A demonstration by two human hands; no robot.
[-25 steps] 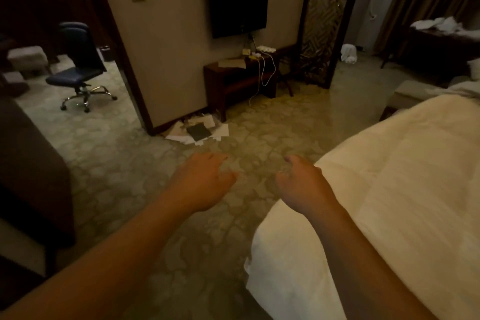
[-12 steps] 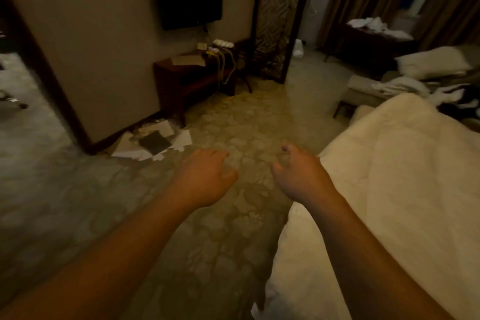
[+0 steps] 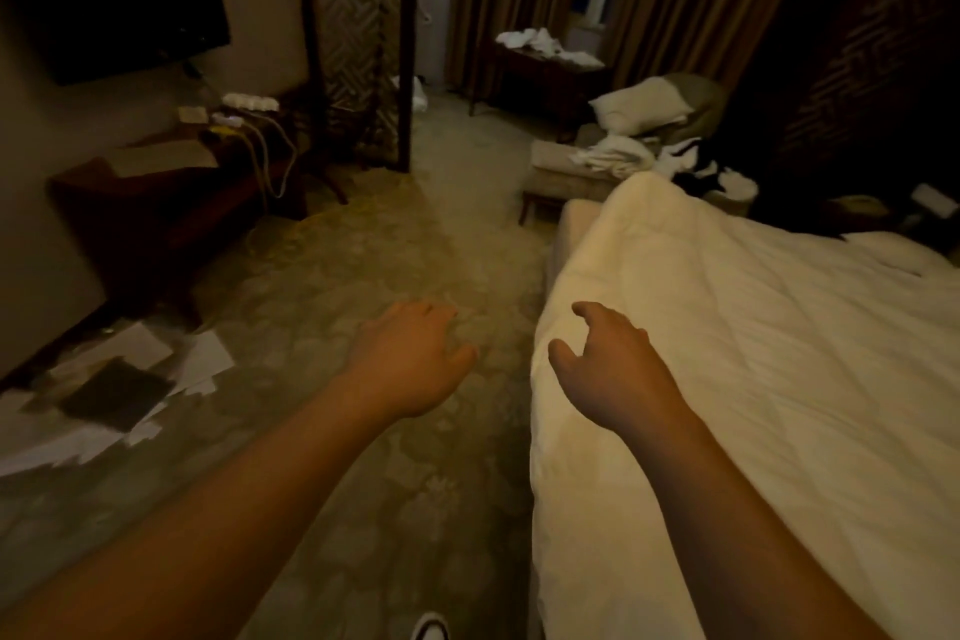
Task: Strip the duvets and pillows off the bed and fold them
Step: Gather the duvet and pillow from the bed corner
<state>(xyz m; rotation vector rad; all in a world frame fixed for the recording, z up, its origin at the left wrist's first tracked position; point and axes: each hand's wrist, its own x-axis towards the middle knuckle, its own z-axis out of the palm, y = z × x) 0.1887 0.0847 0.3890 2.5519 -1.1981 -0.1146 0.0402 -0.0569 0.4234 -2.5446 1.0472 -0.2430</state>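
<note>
The view has swung right over the last second: the office chair and the doorway on the left are gone from sight, and the far side of the room has come in, with a pillow [image 3: 641,105] on a chair, a heap of white linen [image 3: 621,156] on a bench, and curtains behind. The duvet [image 3: 753,353] now fills much more of the frame, spread over the bed at right, its near edge hanging towards the floor.

Both hands have kept their pose, held out in front with fingers loosely spread and nothing in them. The left hand [image 3: 410,359] hovers over the carpet. The right hand [image 3: 613,369] now sits over the duvet's edge where before it was over the floor; whether it touches the cloth I cannot tell.

This reads as turning to face the bed, so stripping seems about to begin; the duvet is not yet lifted.

No writing or brand is legible; the papers [image 3: 130,379] on the floor are too dim to read.
</note>
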